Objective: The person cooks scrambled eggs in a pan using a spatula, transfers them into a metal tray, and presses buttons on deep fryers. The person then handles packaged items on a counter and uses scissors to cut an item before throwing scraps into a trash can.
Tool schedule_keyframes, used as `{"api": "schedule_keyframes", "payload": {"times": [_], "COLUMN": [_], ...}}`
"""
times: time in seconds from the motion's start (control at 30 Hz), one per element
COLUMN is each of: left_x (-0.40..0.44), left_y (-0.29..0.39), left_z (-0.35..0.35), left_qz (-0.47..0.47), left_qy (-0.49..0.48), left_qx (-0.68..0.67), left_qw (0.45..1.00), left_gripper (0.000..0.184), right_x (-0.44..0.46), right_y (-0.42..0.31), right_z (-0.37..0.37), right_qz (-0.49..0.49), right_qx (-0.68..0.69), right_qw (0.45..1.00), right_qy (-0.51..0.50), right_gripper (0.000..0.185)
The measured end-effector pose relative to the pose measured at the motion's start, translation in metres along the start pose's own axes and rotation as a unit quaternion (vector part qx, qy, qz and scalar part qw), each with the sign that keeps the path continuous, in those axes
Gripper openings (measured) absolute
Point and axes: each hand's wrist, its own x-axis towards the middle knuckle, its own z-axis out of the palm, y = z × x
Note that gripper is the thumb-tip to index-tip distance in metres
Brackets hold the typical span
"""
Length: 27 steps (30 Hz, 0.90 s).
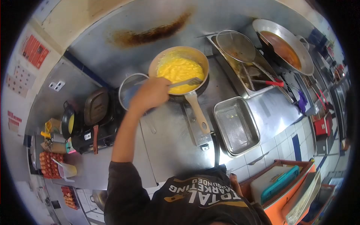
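My left hand [153, 92] is closed round the handle of a metal utensil [187, 82], which looks like a fork. Its head rests in soft yellow egg [180, 70] inside a beige pan [155, 67]. The pan sits on a single burner, and its beige handle [198, 112] points toward me with no hand on it. Low at my right side, beside my dark shirt, my right hand [235, 183] shows only in part; its fingers are too unclear to read.
A round strainer [129, 84] lies left of the pan. Farther left are a square pan [96, 107], a black pan [67, 120] and egg trays [50, 165]. To the right are a wire basket [237, 125], an oil tray [249, 90] with a skimmer, and a wok [303, 48].
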Motion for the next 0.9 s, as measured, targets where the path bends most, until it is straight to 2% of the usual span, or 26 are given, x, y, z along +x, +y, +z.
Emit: {"api": "schedule_keyframes", "payload": {"times": [0.07, 0.13, 0.2, 0.23, 0.27, 0.3, 0.37, 0.4, 0.43, 0.47, 0.5, 0.57, 0.63, 0.7, 0.83, 0.87, 0.9], "left_x": [0.017, 0.037, 0.057, 0.068, 0.076, 0.083, 0.085, 0.081, 0.075, 0.066, 0.053, 0.023, -0.008, -0.032, -0.043, -0.04, -0.034], "left_y": [0.004, 0.006, -0.001, -0.008, -0.013, -0.021, -0.038, -0.045, -0.048, -0.048, -0.046, -0.035, -0.012, 0.01, 0.02, 0.011, 0.008], "left_z": [0.024, 0.041, 0.056, 0.063, 0.067, 0.069, 0.064, 0.059, 0.047, 0.033, 0.018, -0.02, -0.052, -0.071, -0.051, -0.033, -0.017], "left_qz": [-0.06, -0.093, -0.112, -0.127, -0.141, -0.137, -0.128, -0.124, -0.119, -0.109, -0.099, -0.065, -0.047, -0.044, -0.04, -0.008, -0.007], "left_qy": [-0.015, 0.007, 0.026, 0.058, 0.089, 0.09, 0.168, 0.152, 0.138, 0.137, 0.132, 0.081, 0.052, 0.015, -0.054, -0.01, -0.009], "left_qx": [0.061, 0.054, 0.042, 0.052, 0.064, 0.061, 0.08, 0.104, 0.129, 0.117, 0.106, 0.089, 0.075, 0.092, 0.141, 0.14, 0.14], "left_qw": [0.996, 0.994, 0.992, 0.989, 0.984, 0.985, 0.974, 0.975, 0.975, 0.978, 0.981, 0.991, 0.995, 0.995, 0.988, 0.99, 0.99], "left_gripper": [0.018, 0.019, 0.019, 0.02, 0.02, 0.02, 0.018, 0.02, 0.025, 0.02, 0.017, 0.031, 0.027, 0.026, 0.022, 0.021, 0.021], "right_x": [-0.011, -0.009, -0.001, 0.0, -0.011, -0.02, -0.02, -0.013, 0.017, 0.03, 0.016, -0.022, -0.021, -0.011, -0.009, 0.007, 0.017], "right_y": [-0.028, -0.03, -0.028, -0.029, -0.04, -0.052, -0.041, -0.031, 0.005, 0.029, 0.021, -0.011, 0.0, 0.014, -0.011, 0.0, 0.006], "right_z": [0.004, 0.001, -0.006, -0.009, -0.008, -0.006, -0.007, -0.009, -0.016, -0.016, -0.01, 0.0, 0.002, 0.001, 0.004, 0.003, 0.002], "right_qz": [-0.006, -0.042, -0.028, -0.011, 0.031, 0.029, 0.033, 0.035, -0.014, -0.061, -0.053, 0.022, 0.03, 0.004, 0.009, -0.014, -0.036], "right_qx": [-0.016, 0.013, 0.006, 0.002, 0.055, 0.057, 0.067, 0.071, -0.036, -0.141, -0.135, -0.077, -0.049, -0.088, -0.111, -0.149, -0.187], "right_qw": [1.0, 0.999, 0.999, 1.0, 0.998, 0.997, 0.996, 0.996, 0.998, 0.988, 0.989, 0.993, 0.994, 0.993, 0.991, 0.985, 0.977], "right_qy": [0.005, 0.015, 0.015, 0.012, 0.029, 0.033, 0.047, 0.049, 0.041, 0.032, 0.032, 0.084, 0.092, 0.075, 0.073, 0.086, 0.098], "right_gripper": [0.035, 0.038, 0.038, 0.038, 0.037, 0.037, 0.034, 0.034, 0.035, 0.036, 0.036, 0.038, 0.039, 0.038, 0.038, 0.038, 0.037]}}
